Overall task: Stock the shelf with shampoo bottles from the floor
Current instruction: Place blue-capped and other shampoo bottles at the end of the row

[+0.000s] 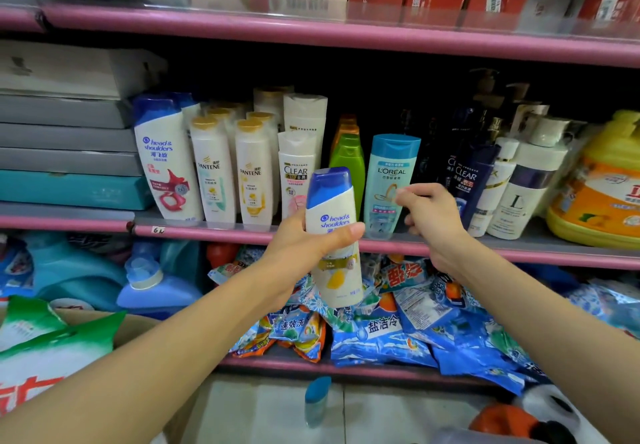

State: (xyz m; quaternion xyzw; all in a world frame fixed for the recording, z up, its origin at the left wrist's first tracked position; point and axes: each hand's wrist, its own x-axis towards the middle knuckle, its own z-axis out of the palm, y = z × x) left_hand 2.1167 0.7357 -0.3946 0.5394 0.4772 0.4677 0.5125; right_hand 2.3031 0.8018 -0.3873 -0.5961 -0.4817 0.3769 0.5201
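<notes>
Left hand (304, 246) has its grip wrapped round the middle of a Head & Shoulders bottle (334, 235), upright, just short of the shelf edge (214, 234). Right hand (429, 215) loosely curled, holding nothing. Smooth plastic looks slippery; mid-body hold seems right.

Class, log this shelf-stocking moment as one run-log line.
left hand: holds shampoo bottle upright | right hand: at shelf, empty | floor: one bottle left

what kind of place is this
Most likely a small shop's toiletries aisle: pink shelving lined with branded shampoo such as Pantene bottles, detergent bags stacked below, and a handwritten price tag on the shelf edge.
</notes>
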